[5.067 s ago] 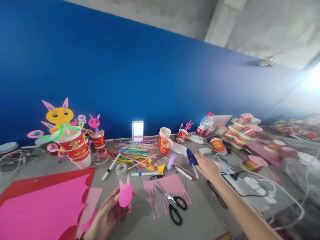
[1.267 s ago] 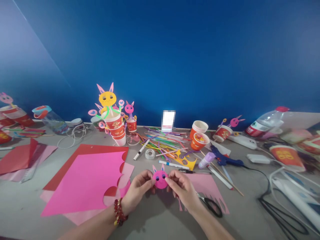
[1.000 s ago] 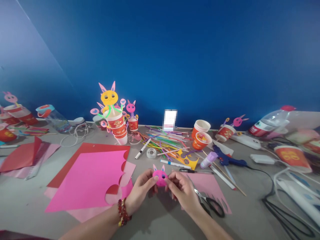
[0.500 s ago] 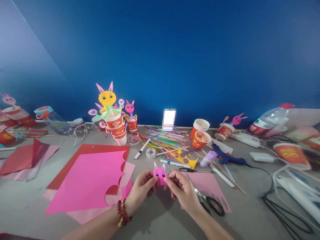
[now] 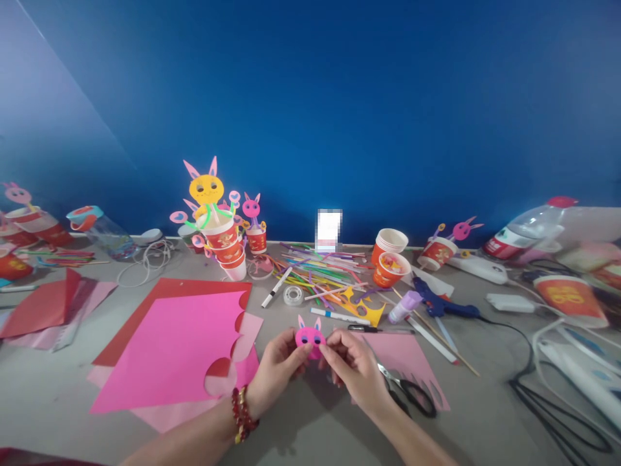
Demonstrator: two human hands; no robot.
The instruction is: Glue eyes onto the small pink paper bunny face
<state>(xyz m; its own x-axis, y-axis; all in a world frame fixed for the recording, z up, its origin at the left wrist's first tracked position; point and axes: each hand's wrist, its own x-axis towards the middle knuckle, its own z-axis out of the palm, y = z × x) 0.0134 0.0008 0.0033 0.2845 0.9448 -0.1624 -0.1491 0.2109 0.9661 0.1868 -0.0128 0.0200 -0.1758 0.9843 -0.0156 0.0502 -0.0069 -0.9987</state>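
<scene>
A small round pink paper rabbit head [image 5: 310, 335] with two upright ears and blue-and-dark eyes is held up above the grey table. My left hand [image 5: 282, 362] pinches its lower left edge between thumb and fingers. On its lower right edge my right hand [image 5: 350, 364] has a similar pinch. The two thumbs lie on its front, close together, and the fingers behind are partly hidden. Black-handled scissors [image 5: 412, 395] lie right of my right hand, partly over a cut pink sheet [image 5: 400, 359].
Large pink paper [image 5: 169, 349] lies over red paper at left. Stacked red cups [image 5: 226, 243] bear a yellow rabbit figure. Pipe cleaners [image 5: 320, 268], tape [image 5: 293, 296], a purple glue stick [image 5: 405, 307] and a blue glue gun [image 5: 444, 303] lie beyond my hands. Black cable [image 5: 528, 388] trails at right.
My left thumb has shifted slightly right and now covers more of the rabbit head's lower edge. Both hands keep hold of it.
</scene>
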